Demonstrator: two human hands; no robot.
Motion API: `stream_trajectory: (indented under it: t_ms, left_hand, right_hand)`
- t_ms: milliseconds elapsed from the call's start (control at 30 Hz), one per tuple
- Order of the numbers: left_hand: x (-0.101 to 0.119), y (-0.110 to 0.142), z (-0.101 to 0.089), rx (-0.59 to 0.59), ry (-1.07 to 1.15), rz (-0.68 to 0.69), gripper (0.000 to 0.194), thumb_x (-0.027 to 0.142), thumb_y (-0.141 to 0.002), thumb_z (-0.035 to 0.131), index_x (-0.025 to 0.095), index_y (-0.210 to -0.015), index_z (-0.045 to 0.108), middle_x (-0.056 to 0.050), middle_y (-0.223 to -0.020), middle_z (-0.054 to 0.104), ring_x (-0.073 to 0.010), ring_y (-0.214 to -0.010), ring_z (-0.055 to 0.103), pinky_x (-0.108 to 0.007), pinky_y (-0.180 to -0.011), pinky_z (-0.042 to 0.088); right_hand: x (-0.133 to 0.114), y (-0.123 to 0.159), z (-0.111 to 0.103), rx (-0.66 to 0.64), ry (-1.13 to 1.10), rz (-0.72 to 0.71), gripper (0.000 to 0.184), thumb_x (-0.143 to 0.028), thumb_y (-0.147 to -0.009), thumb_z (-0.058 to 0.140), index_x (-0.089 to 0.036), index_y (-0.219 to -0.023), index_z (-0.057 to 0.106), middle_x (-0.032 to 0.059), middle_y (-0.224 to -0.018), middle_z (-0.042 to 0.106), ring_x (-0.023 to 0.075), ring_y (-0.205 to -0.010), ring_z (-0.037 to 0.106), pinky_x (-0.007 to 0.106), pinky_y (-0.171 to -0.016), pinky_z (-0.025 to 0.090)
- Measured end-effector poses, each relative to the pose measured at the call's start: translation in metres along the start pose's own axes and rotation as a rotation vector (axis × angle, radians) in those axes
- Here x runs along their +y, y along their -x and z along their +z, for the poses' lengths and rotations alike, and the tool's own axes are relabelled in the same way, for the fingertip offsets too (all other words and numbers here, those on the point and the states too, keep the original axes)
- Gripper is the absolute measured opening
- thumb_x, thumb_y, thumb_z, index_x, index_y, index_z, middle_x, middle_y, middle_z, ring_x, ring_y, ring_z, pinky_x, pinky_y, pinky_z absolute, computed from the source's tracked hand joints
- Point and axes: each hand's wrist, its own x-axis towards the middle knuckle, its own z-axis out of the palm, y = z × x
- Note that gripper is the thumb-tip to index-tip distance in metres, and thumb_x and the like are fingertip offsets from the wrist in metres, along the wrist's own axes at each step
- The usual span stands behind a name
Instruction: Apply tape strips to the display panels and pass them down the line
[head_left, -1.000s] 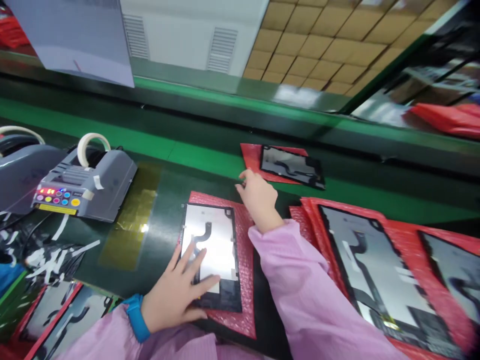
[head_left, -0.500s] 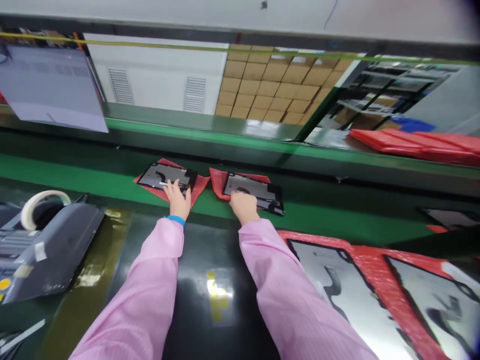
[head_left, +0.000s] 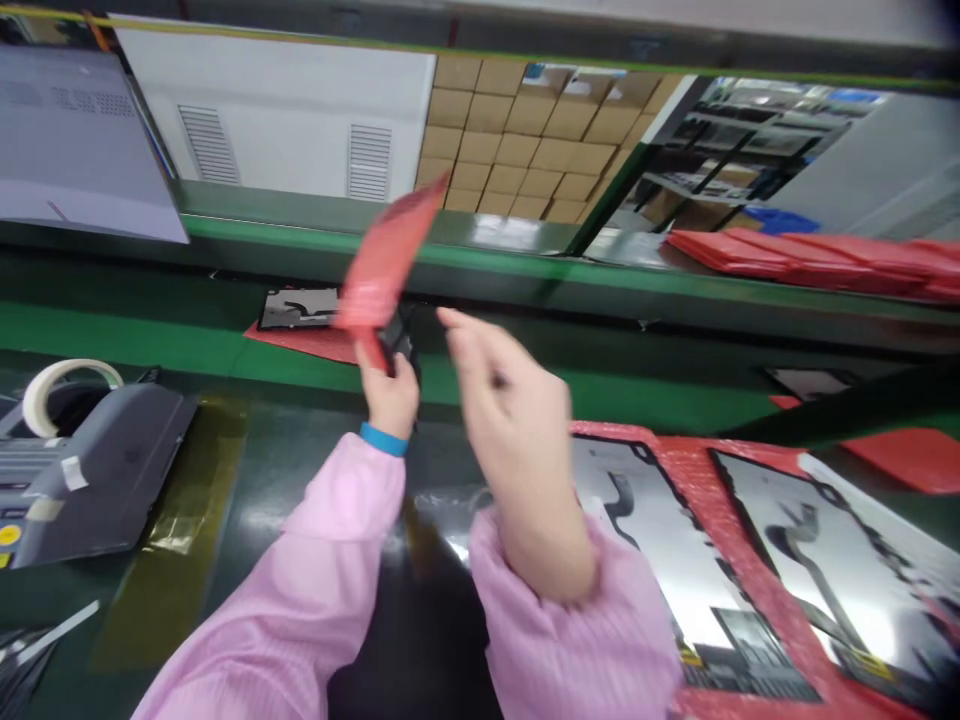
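Note:
My left hand point(head_left: 391, 392) is closed round the lower end of a dark flat display panel point(head_left: 396, 335). A red bubble-wrap sheet point(head_left: 390, 250) stands up from that panel, tilted and blurred by motion. My right hand point(head_left: 517, 430) is raised to its right, apart from the panel, fingers curled together in a loose pinch; nothing shows at the fingertips. Behind the left hand, another display panel point(head_left: 296, 308), grey-backed with a dark ribbon cable, lies on red wrap point(head_left: 315, 343) on the green strip.
Two larger panels point(head_left: 637, 520) point(head_left: 817, 570) rest on red bubble wrap at right. Red pouches point(head_left: 795, 262) are stacked on the far ledge. A grey tape dispenser point(head_left: 112, 480) with a tape roll point(head_left: 56, 385) stands at left. A dark post point(head_left: 847, 400) crosses the right side.
The right-hand panel and its red wrap have been lifted off the green strip into my left hand. My right hand has let go and come back toward me.

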Motion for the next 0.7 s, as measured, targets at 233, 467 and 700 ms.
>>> stream_trajectory:
  t_ms: [233, 467, 700]
  left_hand:
    - [0.073, 0.038, -0.118, 0.248, 0.264, -0.577, 0.032, 0.015, -0.081, 0.065, 0.017, -0.113, 0.064, -0.002, -0.084, 0.075, -0.0177, -0.069, 0.073, -0.029, -0.072, 0.061]
    - [0.069, 0.126, -0.188, 0.146, 0.035, -0.933, 0.042, 0.018, -0.077, 0.074, 0.018, -0.118, 0.065, -0.006, -0.083, 0.076, -0.0212, -0.063, 0.073, -0.029, -0.057, 0.059]
    - [0.049, 0.154, -0.225, 0.108, -0.252, -0.532, 0.058, 0.04, -0.078, 0.075, 0.025, -0.131, 0.057, -0.004, -0.142, 0.058, -0.0249, -0.134, 0.052, -0.033, -0.109, 0.044]
  right_hand:
    - [0.071, 0.121, -0.064, 0.005, -0.615, 0.576, 0.047, -0.057, -0.089, 0.049, -0.021, -0.061, 0.06, -0.0052, -0.039, 0.044, 0.0082, -0.028, 0.035, 0.024, -0.036, 0.041]
    - [0.122, 0.177, -0.036, -0.12, -0.422, 0.743, 0.051, -0.066, -0.072, 0.074, -0.018, -0.089, 0.069, 0.0076, -0.077, 0.074, 0.0175, -0.056, 0.066, 0.029, -0.051, 0.055]
    - [0.126, 0.182, -0.025, -0.184, -0.167, 0.616, 0.039, -0.059, -0.078, 0.071, -0.021, -0.08, 0.06, -0.0009, -0.058, 0.064, 0.0112, -0.041, 0.053, 0.022, -0.039, 0.041]
